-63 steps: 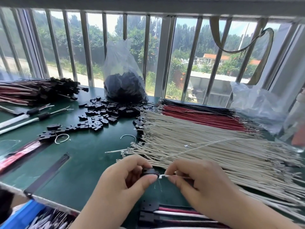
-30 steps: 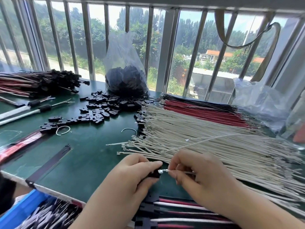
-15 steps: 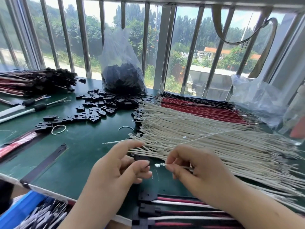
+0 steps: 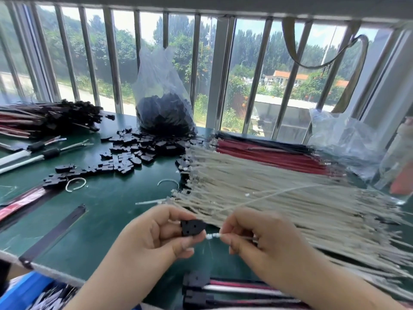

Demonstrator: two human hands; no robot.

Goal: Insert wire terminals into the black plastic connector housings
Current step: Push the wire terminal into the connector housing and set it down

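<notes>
Head view, left hand [image 4: 154, 238] pinching black connector housing [image 4: 192, 227], holed face toward camera, right hand [image 4: 257, 238] pinching white wire [image 4: 237, 236] lying left-right, metal terminal [image 4: 212, 236] pointing left, just beside housing, above green counter [image 4: 107, 211].

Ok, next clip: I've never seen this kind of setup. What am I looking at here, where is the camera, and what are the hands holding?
There is no machine here, only a person's two bare hands. The single camera sits on the person's head and looks forward and down at a green table by a barred window. The left hand holds a small black connector housing. The right hand pinches a white wire, with its metal terminal pointing at the housing and just short of it. On the table lie a big spread of white wires, red wires behind them, loose black housings and a clear bag of housings.
</notes>
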